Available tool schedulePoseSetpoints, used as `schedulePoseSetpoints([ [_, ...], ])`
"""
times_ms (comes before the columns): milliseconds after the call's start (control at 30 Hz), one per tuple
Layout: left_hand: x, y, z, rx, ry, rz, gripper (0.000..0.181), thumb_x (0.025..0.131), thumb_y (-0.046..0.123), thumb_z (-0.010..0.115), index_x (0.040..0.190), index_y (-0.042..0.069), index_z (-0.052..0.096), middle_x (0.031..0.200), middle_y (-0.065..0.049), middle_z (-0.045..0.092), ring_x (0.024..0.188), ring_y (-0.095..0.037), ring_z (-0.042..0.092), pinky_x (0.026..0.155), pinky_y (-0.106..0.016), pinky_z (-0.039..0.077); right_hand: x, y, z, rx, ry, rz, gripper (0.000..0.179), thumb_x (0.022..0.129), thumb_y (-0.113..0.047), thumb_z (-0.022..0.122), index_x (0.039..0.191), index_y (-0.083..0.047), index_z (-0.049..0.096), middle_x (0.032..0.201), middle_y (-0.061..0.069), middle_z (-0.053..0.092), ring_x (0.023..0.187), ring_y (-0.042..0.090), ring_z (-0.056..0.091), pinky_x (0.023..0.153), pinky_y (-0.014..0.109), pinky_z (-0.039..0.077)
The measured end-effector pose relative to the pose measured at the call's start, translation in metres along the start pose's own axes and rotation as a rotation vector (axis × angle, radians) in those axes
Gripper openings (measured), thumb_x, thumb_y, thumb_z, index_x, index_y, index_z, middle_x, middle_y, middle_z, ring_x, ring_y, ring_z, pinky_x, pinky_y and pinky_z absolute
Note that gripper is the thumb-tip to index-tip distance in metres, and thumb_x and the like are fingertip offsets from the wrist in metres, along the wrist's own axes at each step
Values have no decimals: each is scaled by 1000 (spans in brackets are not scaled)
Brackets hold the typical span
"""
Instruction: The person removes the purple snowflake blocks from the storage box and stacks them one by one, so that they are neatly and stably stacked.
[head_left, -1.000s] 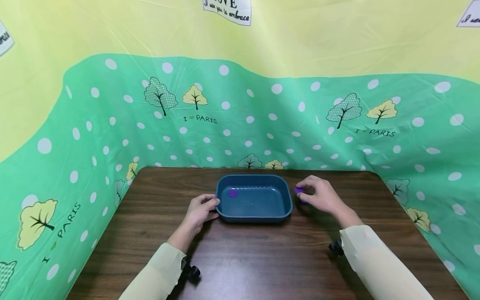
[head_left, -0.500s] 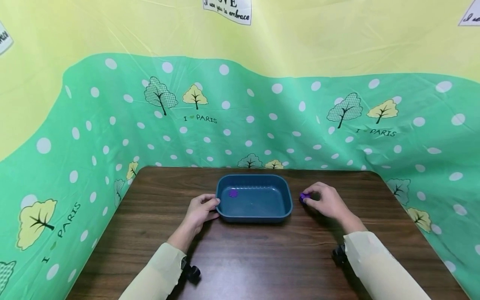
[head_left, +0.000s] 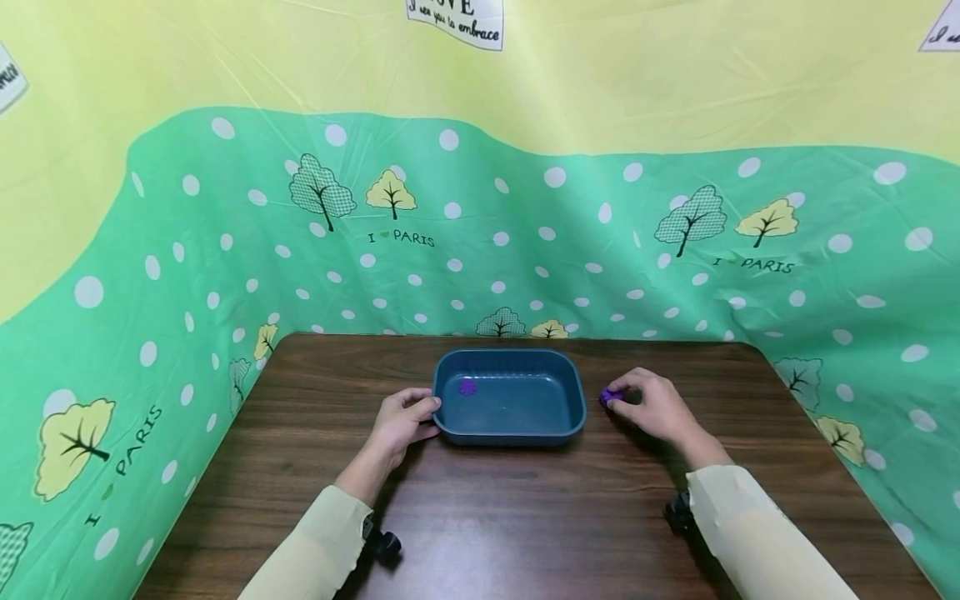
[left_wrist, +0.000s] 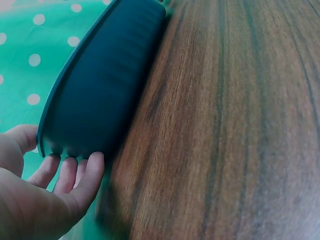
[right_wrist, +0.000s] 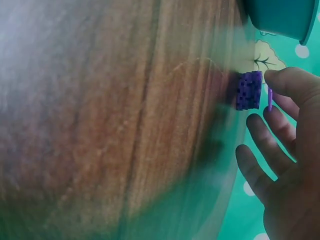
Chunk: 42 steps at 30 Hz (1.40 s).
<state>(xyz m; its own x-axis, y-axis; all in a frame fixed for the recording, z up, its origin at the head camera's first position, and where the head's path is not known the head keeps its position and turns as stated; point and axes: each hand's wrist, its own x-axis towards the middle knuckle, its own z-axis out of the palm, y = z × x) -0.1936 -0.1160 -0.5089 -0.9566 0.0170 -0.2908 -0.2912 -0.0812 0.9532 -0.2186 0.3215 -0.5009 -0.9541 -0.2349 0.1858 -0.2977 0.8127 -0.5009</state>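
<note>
A dark teal plastic bin (head_left: 508, 438) stands on the table, with one flat purple snowflake-shaped disc (head_left: 467, 387) lying inside at its back left. My left hand (head_left: 402, 423) holds the bin's left end, thumb at the rim and fingers curled against the outer wall, as the left wrist view also shows. To the right of the bin, my right hand (head_left: 658, 408) is over a short stack of purple discs (right_wrist: 248, 90) on the table. In the right wrist view, its thumb and fingers pinch a thin purple disc (right_wrist: 270, 100), slightly apart from the stack's top.
The dark wood-grain table (head_left: 495, 517) reaches back to a green and yellow printed cloth (head_left: 420, 208). Black wrist-worn devices sit under both cuffs, the left one (head_left: 386, 547) and the right one (head_left: 678, 510), close over the tabletop.
My right hand has moved slightly right and toward me, away from the bin's right end, down to the purple stack. The left hand and the bin have stayed put.
</note>
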Motion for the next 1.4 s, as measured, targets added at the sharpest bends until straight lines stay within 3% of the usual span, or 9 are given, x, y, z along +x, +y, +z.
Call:
schedulePoseSetpoints([
  [667, 2, -1, 0, -8, 7, -2, 39, 94, 11, 71, 129, -5, 63, 106, -11, 66, 91, -20, 68, 82, -42, 64, -1, -3, -1, -15, 20, -38, 21, 88, -17, 82, 106, -9, 76, 104, 7, 70, 99, 30, 66, 85, 53, 57],
  [1033, 1, 0, 0, -7, 8, -3, 40, 94, 12, 71, 129, -5, 63, 108, -12, 66, 90, -19, 68, 81, -43, 64, 2, -15, -5, -11, 40, -92, 21, 88, -16, 81, 107, -8, 76, 103, 3, 69, 97, 25, 66, 85, 49, 57],
  [1400, 0, 0, 1, -5, 13, -1, 37, 94, 12, 70, 128, -3, 65, 108, -12, 67, 91, -19, 70, 82, -43, 64, 20, -37, -14, -2, 34, -144, 19, 90, -11, 78, 108, -6, 76, 106, 5, 69, 96, 27, 66, 83, 50, 58],
])
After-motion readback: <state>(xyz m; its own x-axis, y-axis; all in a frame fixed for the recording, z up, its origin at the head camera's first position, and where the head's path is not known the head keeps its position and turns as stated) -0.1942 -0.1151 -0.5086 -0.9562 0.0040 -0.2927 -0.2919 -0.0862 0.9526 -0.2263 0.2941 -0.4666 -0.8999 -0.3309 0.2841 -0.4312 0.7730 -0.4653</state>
